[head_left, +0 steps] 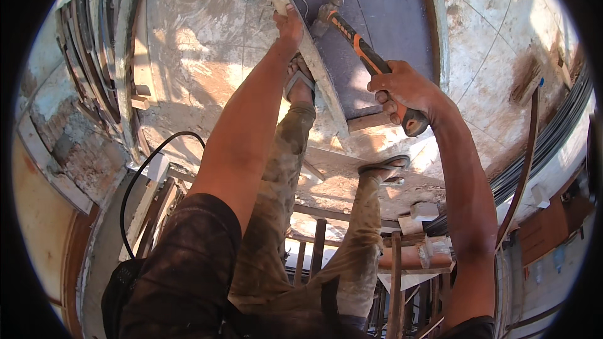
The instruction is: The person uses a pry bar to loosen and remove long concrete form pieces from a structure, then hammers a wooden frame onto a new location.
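My right hand is wrapped round the lower end of the black and orange handle of a hammer. The hammer's dusty metal head is over a dark grey-blue panel edged with pale wooden strips. At the panel's left side, my left hand is closed on a long wooden strip, its fingers over the edge. That strip slants from the top of the view down to a short crosspiece. Whether the hammer head touches the panel cannot be made out.
My sandalled feet stand beside the strip and below the panel. Long timber pieces stack at the left. A bundle of dark rods curves along the right. A black cable loops at lower left. Dusty tiles surround the panel.
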The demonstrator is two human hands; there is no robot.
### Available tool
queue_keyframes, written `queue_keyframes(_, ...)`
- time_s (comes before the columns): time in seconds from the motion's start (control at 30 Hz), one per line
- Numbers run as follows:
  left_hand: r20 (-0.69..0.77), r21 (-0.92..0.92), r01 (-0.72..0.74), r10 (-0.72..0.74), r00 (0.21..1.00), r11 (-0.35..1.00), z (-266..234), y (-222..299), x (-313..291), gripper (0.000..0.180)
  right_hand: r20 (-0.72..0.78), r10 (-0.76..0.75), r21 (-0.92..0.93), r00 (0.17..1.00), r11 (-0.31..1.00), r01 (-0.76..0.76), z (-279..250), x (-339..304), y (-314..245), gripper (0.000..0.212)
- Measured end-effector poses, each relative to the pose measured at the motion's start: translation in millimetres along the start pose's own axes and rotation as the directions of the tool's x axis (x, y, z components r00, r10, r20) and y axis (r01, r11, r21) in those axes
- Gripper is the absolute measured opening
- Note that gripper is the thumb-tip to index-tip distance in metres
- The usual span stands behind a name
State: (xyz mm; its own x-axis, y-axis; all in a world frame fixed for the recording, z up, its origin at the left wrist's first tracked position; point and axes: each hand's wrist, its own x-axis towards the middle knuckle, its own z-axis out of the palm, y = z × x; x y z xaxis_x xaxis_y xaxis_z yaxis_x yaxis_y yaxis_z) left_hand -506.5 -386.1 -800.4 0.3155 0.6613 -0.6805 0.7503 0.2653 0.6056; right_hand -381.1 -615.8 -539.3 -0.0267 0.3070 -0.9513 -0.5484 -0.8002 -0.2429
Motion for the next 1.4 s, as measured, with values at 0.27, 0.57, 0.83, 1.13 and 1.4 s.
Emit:
queue_keyframes(0.27,0.0,0.019,-0.033,0.033,0.999,0.999,16,8,-14,0.081,-0.183,-0.035,0.134,0.983,0.989,0.06,-12,2,9,0.02)
queue_keyframes(0.57,0.067,-0.06,0.09,-0.086,0.994,0.994,2,25,-31,0.076,-0.032,0.074,0.356,0.997,0.932,-0.058,-1,-28,23,0.02)
queue_keyframes(0.83,-0.016,0.002,-0.02,0.02,1.0,1.0,2,0,-5,0.075,-0.09,0.106,0.451,0.99,0.891,-0.054,56,-16,56,0.016)
queue_keyframes(1.13,0.23,-0.217,0.262,-0.212,0.95,0.94,-38,-30,-39,0.09,-0.159,0.268,0.719,0.95,0.691,-0.074,69,-70,112,0.018)
queue_keyframes(1.4,0.258,-0.263,0.194,-0.124,0.958,0.945,-56,-68,-107,0.05,-0.18,0.389,0.603,0.903,0.769,-0.211,77,-98,156,0.012)
